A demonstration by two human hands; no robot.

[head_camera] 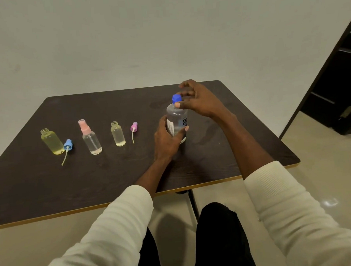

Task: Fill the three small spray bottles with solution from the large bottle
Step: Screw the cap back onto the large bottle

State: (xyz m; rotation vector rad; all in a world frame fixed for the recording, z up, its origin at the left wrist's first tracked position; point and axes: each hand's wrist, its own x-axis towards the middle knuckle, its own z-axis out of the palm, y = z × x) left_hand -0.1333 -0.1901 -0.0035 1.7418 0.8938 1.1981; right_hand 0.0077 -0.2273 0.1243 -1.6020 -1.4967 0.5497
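Looking down from the head camera onto a dark wooden table (91, 178), sitting close to its near edge with both cream sleeves reaching in. Standing upright toward the right of the tabletop: the large bottle (177, 120), clear, labelled, holding clear liquid, with its blue cap (176, 98) on the neck. Wrapping round the lower body of that bottle from the near-left side, the left hand (166, 139), fingers curling behind and thumb showing at the front right. Hovering over the top, the right hand (197, 101), thumb and fingertips closing on the blue cap, remaining fingers curling loosely above it. Lining up to the left of the large bottle, well apart from it, three small bottles in a row. Standing farthest left and leaning in the wide lens, the yellow-tinted bottle (52, 141), open at the neck, with the blue spray head (68, 145) lying just beside its base, dip tube trailing toward the near edge. Standing in the middle, the clear bottle (91, 140), wearing a pink spray top (83, 126) under a transparent cover. Standing nearest the large bottle, the short pale bottle (117, 134), also open, with the purple spray head (134, 127) lying beside it on the right, tube pointing nearward. Showing at far right, a dark door frame (338, 83).
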